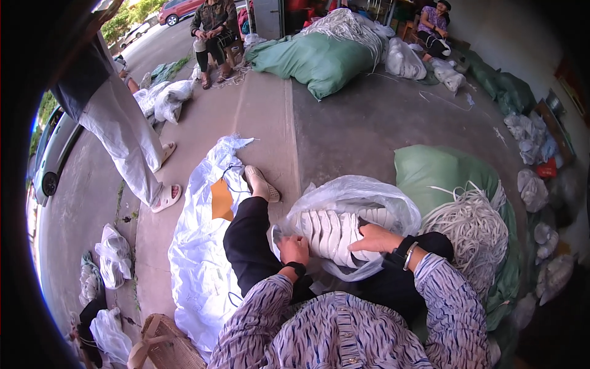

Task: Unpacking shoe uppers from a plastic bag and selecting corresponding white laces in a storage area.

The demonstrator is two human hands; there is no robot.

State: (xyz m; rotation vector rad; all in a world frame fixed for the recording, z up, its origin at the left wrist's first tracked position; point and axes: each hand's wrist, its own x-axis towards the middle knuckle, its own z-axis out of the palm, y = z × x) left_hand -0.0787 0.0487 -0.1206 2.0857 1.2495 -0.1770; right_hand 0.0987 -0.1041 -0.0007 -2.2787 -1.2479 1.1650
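Pieces, white (329, 232) and lined up in a clear bag (364, 188) at the frame's lower centre — my right hand (376, 238) gripping their right end, my left hand (294, 250) curled, its hold unclear — suggest I'm straightening the row, which next calls for even pressure.

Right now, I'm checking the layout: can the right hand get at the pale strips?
Probably yes: the pale strips lie uncovered just past the right knee, though the right hand is at the white pieces.

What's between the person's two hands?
Head view: a row of white pieces in the clear plastic bag lies between left hand and right hand.
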